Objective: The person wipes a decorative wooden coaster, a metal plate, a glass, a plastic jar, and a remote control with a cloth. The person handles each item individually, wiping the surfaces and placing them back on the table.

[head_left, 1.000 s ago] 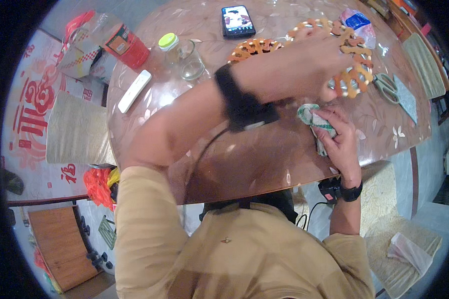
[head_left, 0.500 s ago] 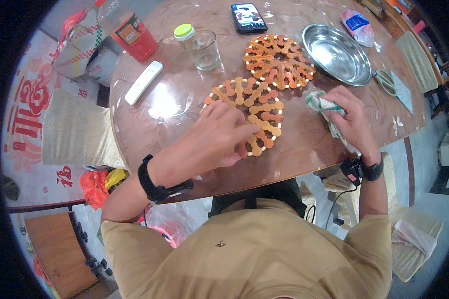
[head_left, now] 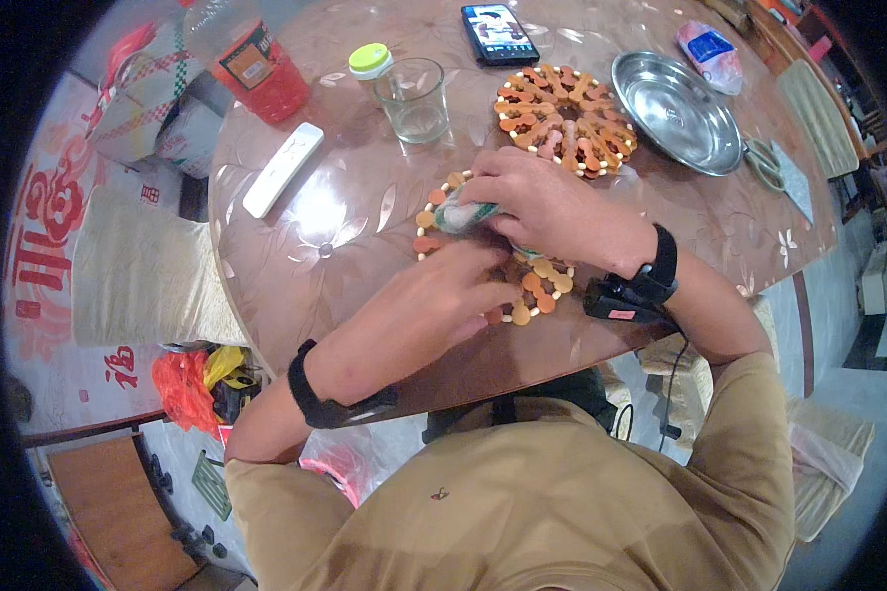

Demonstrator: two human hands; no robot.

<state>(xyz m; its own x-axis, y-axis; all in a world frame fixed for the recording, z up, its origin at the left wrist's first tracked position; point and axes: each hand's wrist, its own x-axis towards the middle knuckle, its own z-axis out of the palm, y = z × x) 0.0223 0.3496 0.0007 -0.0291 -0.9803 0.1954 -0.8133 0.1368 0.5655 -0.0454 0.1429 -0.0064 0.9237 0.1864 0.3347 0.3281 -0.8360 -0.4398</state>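
Note:
A round orange wooden trivet point(head_left: 540, 289), made of bead-like slats with pale beads round its rim, lies near the table's front edge. My left hand point(head_left: 443, 295) is closed on its near side, thumb and fingers curled at the slats. Above it my right hand point(head_left: 552, 205) grips a bunched green-and-white cloth point(head_left: 466, 211), which is against the trivet's upper part. Both hands cover much of the trivet, and some fingertips are hidden. A second trivet of the same kind point(head_left: 567, 116) lies just beyond my right hand.
A glass cup point(head_left: 414, 108), a jar with a green lid point(head_left: 370, 61), a bottle of red liquid point(head_left: 256, 74) and a white case point(head_left: 283, 170) stand left. A phone point(head_left: 500, 34) lies at the back. Right are a steel bowl point(head_left: 675, 108), scissors point(head_left: 764, 164) and a plastic packet point(head_left: 710, 57).
My right hand has moved left with the cloth, from beside the trivets onto the near one. The left hand stays at the near trivet. The view has shifted slightly.

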